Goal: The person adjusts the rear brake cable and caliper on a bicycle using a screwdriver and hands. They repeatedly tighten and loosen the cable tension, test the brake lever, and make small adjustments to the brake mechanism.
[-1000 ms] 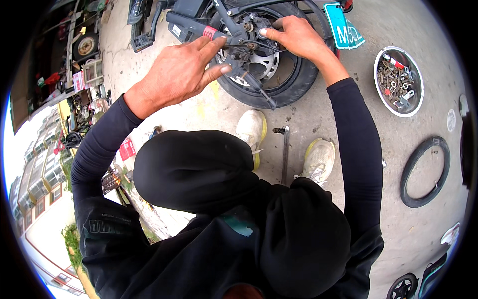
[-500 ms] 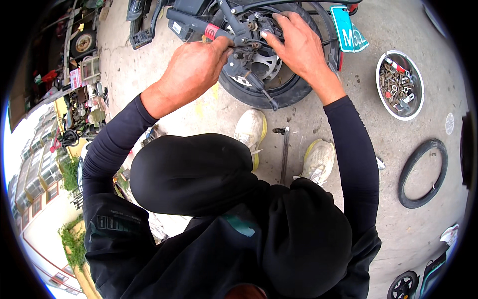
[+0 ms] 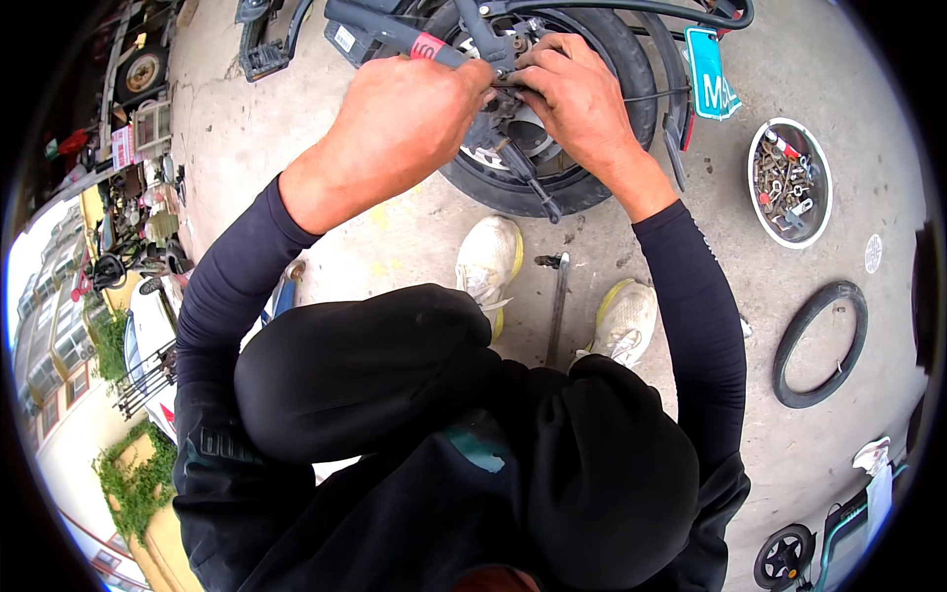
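Observation:
A small motorbike or scooter lies with its black-tyred rear wheel (image 3: pixel 582 202) in front of me. My left hand (image 3: pixel 404 123) is closed at the hub, thumb and forefinger pinched together at a small part they mostly hide. Close beside it, my right hand (image 3: pixel 582 104) pinches a thin black cable (image 3: pixel 656 96), which runs out past the hand to the right. Under the fingers show a silver brake disc (image 3: pixel 541 148) and a dark arm (image 3: pixel 528 178) pointing down. A grey frame tube with a red band (image 3: pixel 426 46) reaches the hub from the upper left.
To the right stands a metal bowl (image 3: pixel 829 187) of bolts and loose hardware, with a black tyre (image 3: pixel 786 370) below it. A long metal tool (image 3: pixel 559 306) lies between my shoes. A teal plate (image 3: pixel 708 74) hangs behind the wheel.
Both hands have come closer together at the hub. My right hand has moved slightly down, its fingers now pinched. The cable now shows stretching right from it. The view has shifted slightly.

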### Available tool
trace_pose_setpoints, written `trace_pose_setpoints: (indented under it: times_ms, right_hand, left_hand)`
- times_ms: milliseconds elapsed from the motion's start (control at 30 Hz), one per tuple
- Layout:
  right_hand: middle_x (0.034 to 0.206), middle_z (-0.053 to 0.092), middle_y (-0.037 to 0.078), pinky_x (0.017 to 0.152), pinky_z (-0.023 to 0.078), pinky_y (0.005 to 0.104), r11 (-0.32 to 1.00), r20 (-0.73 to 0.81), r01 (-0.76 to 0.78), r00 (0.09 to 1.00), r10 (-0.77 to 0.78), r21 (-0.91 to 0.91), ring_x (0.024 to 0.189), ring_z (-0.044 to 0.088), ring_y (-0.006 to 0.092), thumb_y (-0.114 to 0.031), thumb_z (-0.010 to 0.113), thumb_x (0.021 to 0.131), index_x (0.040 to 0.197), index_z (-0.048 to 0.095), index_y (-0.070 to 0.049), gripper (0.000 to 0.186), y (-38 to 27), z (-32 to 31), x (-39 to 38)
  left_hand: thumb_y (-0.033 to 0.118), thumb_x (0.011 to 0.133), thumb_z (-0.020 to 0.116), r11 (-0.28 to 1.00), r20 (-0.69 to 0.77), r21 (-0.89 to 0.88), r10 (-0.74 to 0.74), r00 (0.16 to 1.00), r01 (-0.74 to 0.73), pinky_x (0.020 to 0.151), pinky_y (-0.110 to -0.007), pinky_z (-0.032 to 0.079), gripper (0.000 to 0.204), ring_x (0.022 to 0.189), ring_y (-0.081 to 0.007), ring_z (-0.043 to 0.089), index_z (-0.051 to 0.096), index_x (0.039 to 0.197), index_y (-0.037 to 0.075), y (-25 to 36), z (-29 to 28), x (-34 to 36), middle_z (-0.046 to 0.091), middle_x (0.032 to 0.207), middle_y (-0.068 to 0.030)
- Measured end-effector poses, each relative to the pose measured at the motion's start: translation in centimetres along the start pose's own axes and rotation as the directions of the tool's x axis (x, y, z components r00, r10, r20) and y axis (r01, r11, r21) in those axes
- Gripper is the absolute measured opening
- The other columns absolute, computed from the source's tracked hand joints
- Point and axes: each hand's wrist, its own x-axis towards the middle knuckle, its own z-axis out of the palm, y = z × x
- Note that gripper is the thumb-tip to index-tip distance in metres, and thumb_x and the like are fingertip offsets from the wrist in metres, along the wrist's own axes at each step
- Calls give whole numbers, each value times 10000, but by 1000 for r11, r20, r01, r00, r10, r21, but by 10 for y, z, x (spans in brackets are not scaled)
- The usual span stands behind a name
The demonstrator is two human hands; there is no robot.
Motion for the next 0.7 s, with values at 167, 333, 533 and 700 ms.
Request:
trace_pose_setpoints:
  times_ms: [167,333,533,700]
  right_hand:
    - [1024,698,22,961,519,409,998,20,-52,998,51,28,1115,618,248,-69,819,733,959,774,-63,230,-6,-1,4]
    - [1025,699,29,954,512,422,998,57,-65,996,64,1,1113,615,253,-60,820,734,956,769,-52,228,0,-8,4]
    - [993,690,24,937,508,406,988,56,68,997,-61,-138,1126,612,246,-72,755,758,935,767,-71,177,-7,-3,9]
    - [997,670,49,883,522,425,975,338,77,941,-1,-210,1024,624,276,-57,784,778,973,739,-49,200,-14,-21,29]
  left_hand:
    - [174,975,658,998,-1,50,38,999,-38,557,-430,492,142,607,-335,656,693,1074,78,3,-5,-6,632,641,-132]
    - [183,1018,627,988,-29,-155,0,1000,-5,576,-335,503,192,639,-240,680,695,1144,54,-9,-55,-6,691,728,-122]
    - [293,1095,540,219,270,-908,-347,898,358,714,-265,506,307,853,-121,676,671,1212,41,-53,19,-87,737,968,-36]
    - [350,1072,580,-368,539,-842,-611,580,394,764,-275,489,301,956,-88,606,624,1249,111,-49,142,-154,645,1053,22]
